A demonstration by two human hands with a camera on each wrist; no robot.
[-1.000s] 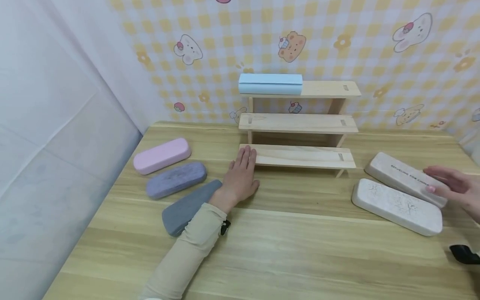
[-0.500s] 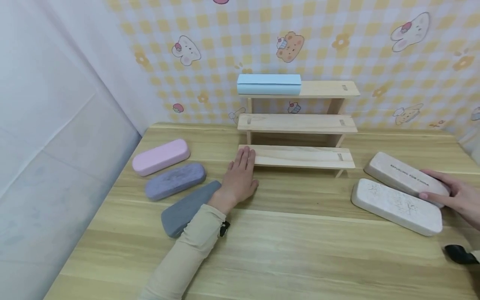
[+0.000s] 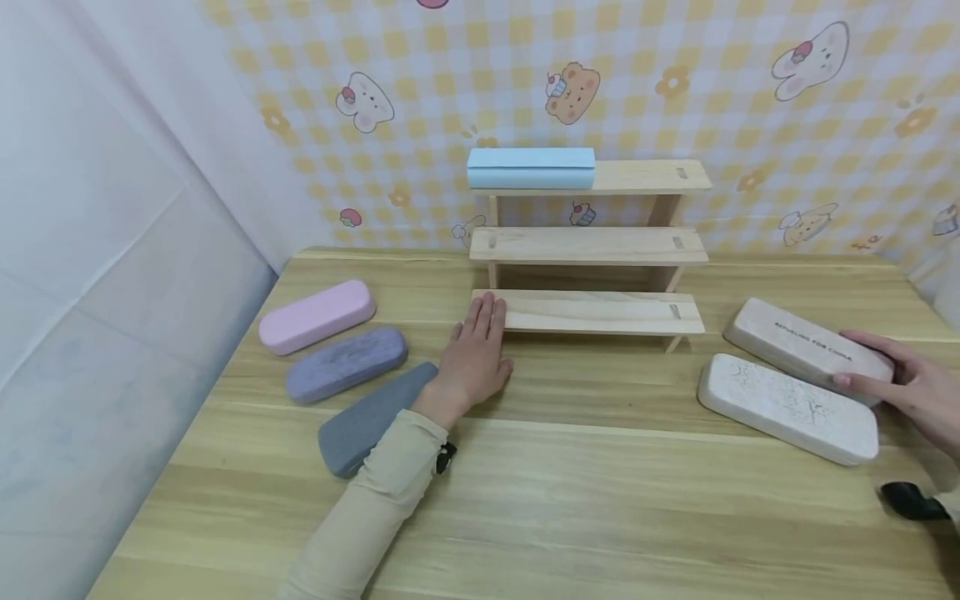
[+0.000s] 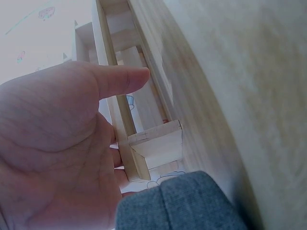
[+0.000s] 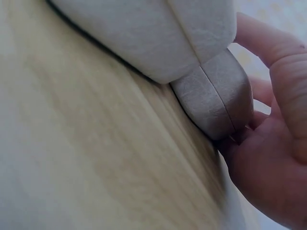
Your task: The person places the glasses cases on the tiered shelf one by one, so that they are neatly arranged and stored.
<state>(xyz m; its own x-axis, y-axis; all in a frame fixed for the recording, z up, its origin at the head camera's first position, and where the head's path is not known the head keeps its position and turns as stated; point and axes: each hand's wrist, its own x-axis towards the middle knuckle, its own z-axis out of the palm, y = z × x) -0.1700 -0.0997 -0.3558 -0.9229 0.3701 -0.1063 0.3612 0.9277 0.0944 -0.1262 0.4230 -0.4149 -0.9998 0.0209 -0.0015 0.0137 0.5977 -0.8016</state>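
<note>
In the head view my left hand [image 3: 472,358] lies with straight fingers on the left end of the bottom shelf of a three-tier wooden display stand [image 3: 600,312]. Beside that wrist is a dark grey glasses case [image 3: 367,425], partly covered by the sleeve. At the right, my right hand [image 3: 918,392] holds the near right end of a beige glasses case [image 3: 787,333] with dark lettering, thumb on one side and fingers on the other. The right wrist view shows the fingers [image 5: 264,88] around its end. A whitish patterned glasses case [image 3: 787,408] lies in front of it.
A light blue glasses case [image 3: 531,169] occupies the left of the stand's top shelf. Pink [image 3: 318,317] and purple-blue [image 3: 347,364] glasses cases lie at the table's left. A checked cloth [image 3: 420,150] hangs close behind the stand.
My right hand has come in from the right and closed its thumb and fingers on the lettered glasses case. The left hand stays on the shelf; the head view has shifted slightly.
</note>
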